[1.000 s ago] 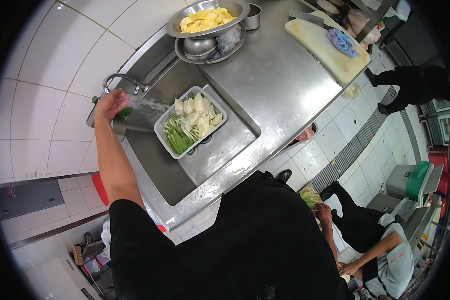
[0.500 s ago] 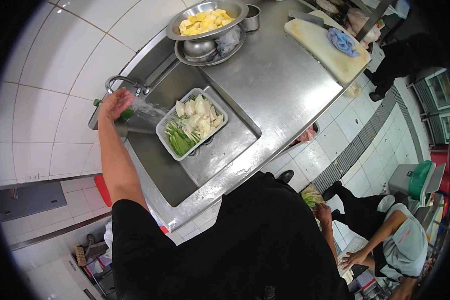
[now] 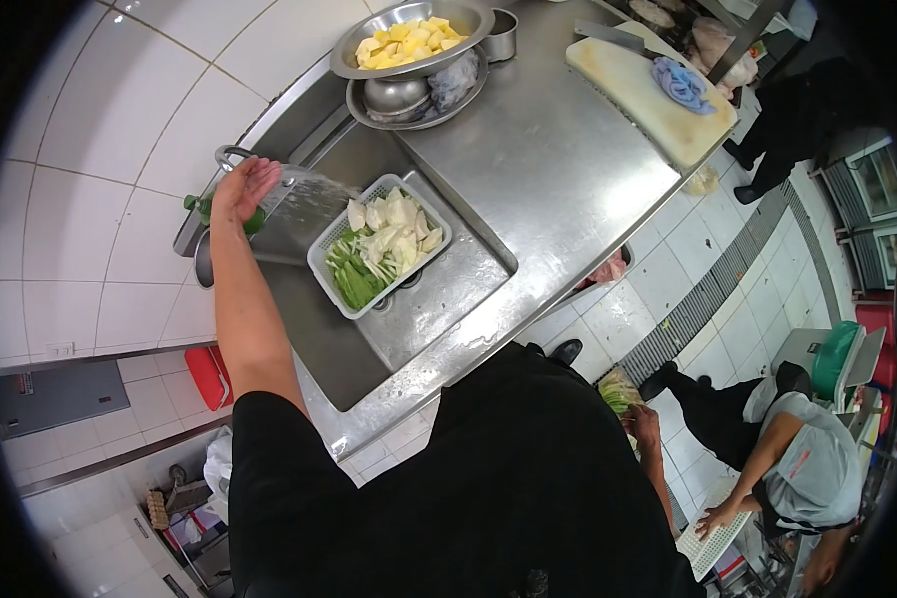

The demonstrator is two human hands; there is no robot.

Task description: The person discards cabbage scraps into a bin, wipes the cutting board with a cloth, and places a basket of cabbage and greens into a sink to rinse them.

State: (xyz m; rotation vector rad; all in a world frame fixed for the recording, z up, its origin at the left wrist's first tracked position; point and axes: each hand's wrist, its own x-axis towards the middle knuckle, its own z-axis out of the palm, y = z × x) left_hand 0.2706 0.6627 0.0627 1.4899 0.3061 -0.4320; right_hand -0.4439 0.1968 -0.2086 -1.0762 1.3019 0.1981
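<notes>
My left hand (image 3: 244,188) is raised at the curved tap (image 3: 231,152) with its fingers stretched out, holding nothing. Water spreads off the palm in a fan towards a white plastic basket (image 3: 320,267) in the steel sink (image 3: 314,354). In the basket lie pale, chunky vegetable pieces (image 3: 399,224) and cut green-and-white stalks (image 3: 354,279). Behind my left wrist is a green object (image 3: 254,221), partly hidden; I cannot make out what it is. My right hand is not in view.
Potato-like yellow chunks fill a steel bowl (image 3: 344,65) stacked on another bowl. A cutting board (image 3: 618,85) carries a cleaver (image 3: 608,36) and blue cloth (image 3: 680,85). At right, a person in grey (image 3: 812,468) touches a white perforated basket (image 3: 713,543); another hand (image 3: 645,424) holds greens.
My left hand has shifted slightly up and right, and the water fans out wider towards the basket's upper edge. The person in grey has moved a little with the white basket.
</notes>
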